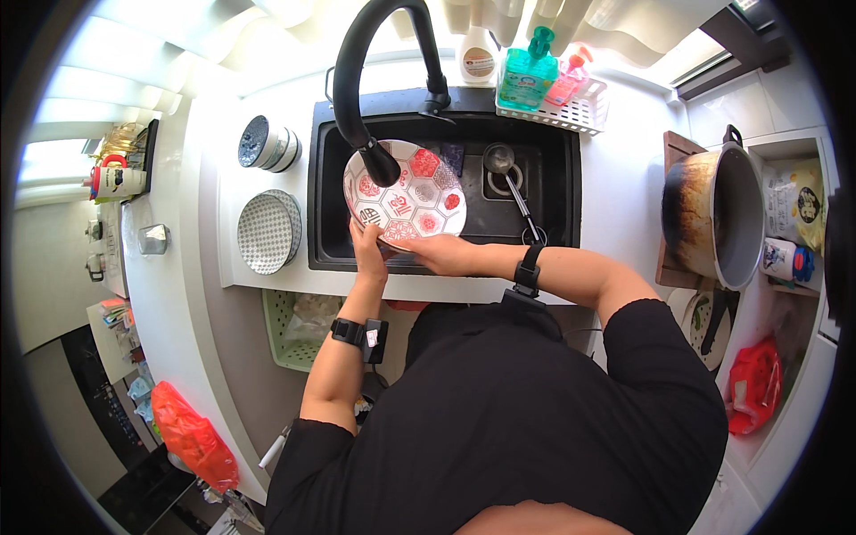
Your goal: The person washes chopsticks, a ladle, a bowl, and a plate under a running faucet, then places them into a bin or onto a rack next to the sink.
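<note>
A large white plate [421, 194] with red and grey hexagon patterns is held tilted over the left half of the black sink [565, 180]. My left hand [368, 253] grips its lower left rim, thumb on the upper face. At the bottom rim, my right hand [445, 255] holds it too, with most of the fingers hidden. Above the plate hangs the head of the black faucet [379, 164], covering part of its upper left; whether water runs I cannot tell. A metal ladle [499, 159] rests in the sink's right half, its handle slanting toward the near edge.
Bowls [255, 142] and patterned plates [266, 234] stand left of the sink. Behind it, a white basket [588, 110] holds a green pump bottle [528, 79] and a pink one [568, 79]. A scorched pot [712, 214] lies tipped on a wooden board [671, 274] at right.
</note>
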Action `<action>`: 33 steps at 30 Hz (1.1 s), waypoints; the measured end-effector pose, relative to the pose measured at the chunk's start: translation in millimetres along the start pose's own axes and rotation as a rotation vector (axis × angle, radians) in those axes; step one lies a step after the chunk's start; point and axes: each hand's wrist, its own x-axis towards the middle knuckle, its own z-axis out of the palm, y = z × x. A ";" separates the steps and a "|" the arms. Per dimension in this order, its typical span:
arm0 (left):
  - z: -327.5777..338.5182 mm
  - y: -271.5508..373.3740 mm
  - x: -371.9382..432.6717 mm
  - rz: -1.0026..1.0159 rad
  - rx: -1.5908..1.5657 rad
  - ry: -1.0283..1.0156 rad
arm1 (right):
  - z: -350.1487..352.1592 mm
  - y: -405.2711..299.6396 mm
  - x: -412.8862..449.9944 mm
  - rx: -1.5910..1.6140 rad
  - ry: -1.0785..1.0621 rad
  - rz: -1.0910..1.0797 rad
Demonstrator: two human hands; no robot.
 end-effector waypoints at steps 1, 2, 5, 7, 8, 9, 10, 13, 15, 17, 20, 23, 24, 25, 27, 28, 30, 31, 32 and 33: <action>1.4 6.7 -0.7 0.001 0.001 0.000 | -3.7 2.6 -0.2 -0.077 0.047 0.004; 0.2 13.0 -0.1 -0.088 -0.014 0.010 | -11.4 7.5 -4.1 -0.141 0.066 0.001; -16.0 23.2 11.9 -0.234 -0.070 -0.065 | -36.1 74.7 -12.9 -0.505 0.159 -0.258; -20.7 32.2 11.8 -0.260 0.038 -0.084 | -57.7 79.8 -9.8 -0.583 0.256 -0.514; -20.8 36.8 13.2 -0.261 0.038 -0.084 | -65.3 77.5 -5.9 -0.549 0.238 -0.527; -18.3 44.9 14.4 -0.312 0.018 -0.073 | -66.8 72.2 -2.8 -0.548 0.237 -0.529; -17.2 49.6 17.2 -0.364 -0.002 -0.063 | -67.4 66.6 1.0 -0.545 0.164 -0.385; -24.8 37.5 33.6 -0.320 -0.075 -0.085 | -61.3 43.5 24.9 -0.517 0.121 -0.230; -15.5 19.0 34.2 -0.308 -0.059 -0.005 | -52.7 17.0 45.2 -0.473 0.088 -0.026; 5.2 2.2 39.8 -0.254 -0.081 0.117 | -42.5 13.7 63.7 -0.347 0.188 -0.010; 11.4 12.2 37.8 -0.235 -0.050 0.154 | -32.2 -2.3 71.7 -0.219 0.179 0.118; 5.9 21.4 37.8 -0.247 0.036 0.059 | -26.8 6.4 61.2 -0.108 0.157 0.198; -0.9 22.7 35.9 -0.284 0.016 0.027 | -31.9 9.8 50.4 -0.178 0.071 0.151; -5.6 24.5 35.4 -0.321 -0.002 -0.009 | -38.1 17.3 36.7 -0.249 -0.010 0.106; -19.3 24.7 40.7 -0.369 0.062 -0.080 | -48.3 48.3 9.7 -0.391 0.010 -0.040; -19.3 29.0 42.9 -0.372 0.085 -0.118 | -55.9 63.0 1.0 -0.409 -0.020 -0.070; -24.3 34.7 44.8 -0.377 0.113 -0.156 | -70.3 89.4 -12.7 -0.493 -0.014 -0.233; -27.5 36.1 48.4 -0.427 0.091 -0.205 | -80.9 95.8 -16.9 -0.531 -0.017 -0.241; -29.9 37.0 51.9 -0.477 0.069 -0.254 | -87.4 100.7 -19.4 -0.537 -0.013 -0.274; -28.8 38.1 56.8 -0.481 0.072 -0.258 | -89.4 102.5 -21.8 -0.540 -0.008 -0.302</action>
